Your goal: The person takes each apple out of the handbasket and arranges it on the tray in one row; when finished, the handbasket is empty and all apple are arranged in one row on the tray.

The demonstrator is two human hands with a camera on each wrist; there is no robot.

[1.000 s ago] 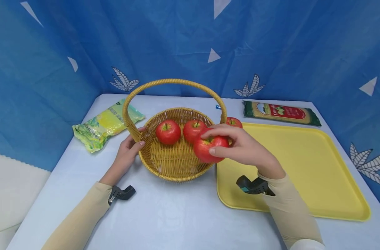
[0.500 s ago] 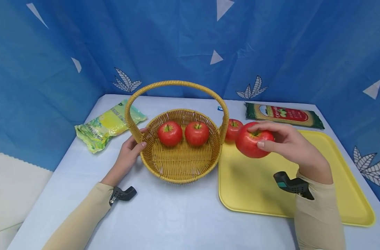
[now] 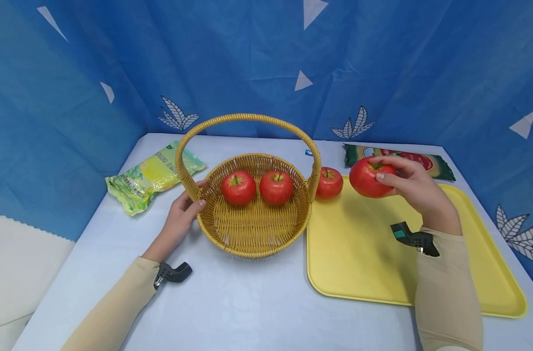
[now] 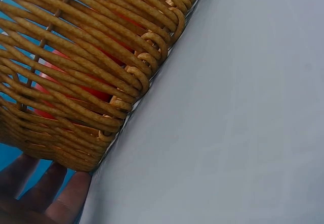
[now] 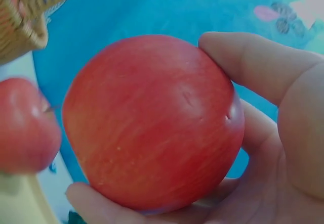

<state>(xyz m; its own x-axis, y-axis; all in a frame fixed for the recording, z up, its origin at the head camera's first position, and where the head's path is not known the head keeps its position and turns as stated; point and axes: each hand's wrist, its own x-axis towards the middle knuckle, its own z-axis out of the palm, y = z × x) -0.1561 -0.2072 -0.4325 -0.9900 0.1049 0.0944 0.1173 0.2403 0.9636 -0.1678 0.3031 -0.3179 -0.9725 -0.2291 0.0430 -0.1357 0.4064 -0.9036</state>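
My right hand (image 3: 417,187) holds a red apple (image 3: 368,177) above the far part of the yellow tray (image 3: 363,253). In the right wrist view, thumb and fingers curl round the sides of that apple (image 5: 152,123). My left hand (image 3: 181,214) grips the left rim of a wicker basket (image 3: 249,229), thumb on top by the base of its arched handle. Fingertips (image 4: 71,196) show against the basket's weave in the left wrist view. Inside the basket sit two apples, a left one (image 3: 238,188) and a right one (image 3: 276,187). Another apple (image 3: 329,183) rests at the tray's far left corner, beside the basket.
A green and yellow packet (image 3: 154,175) lies left of the basket. Behind the tray is a long pasta packet (image 3: 428,163), partly hidden by the right hand and its apple. A blue curtain (image 3: 249,58) closes off the back of the white table (image 3: 249,302).
My right hand has carried the apple out of the basket, rightward over the tray, then a little farther back. The left hand keeps its hold on the basket.
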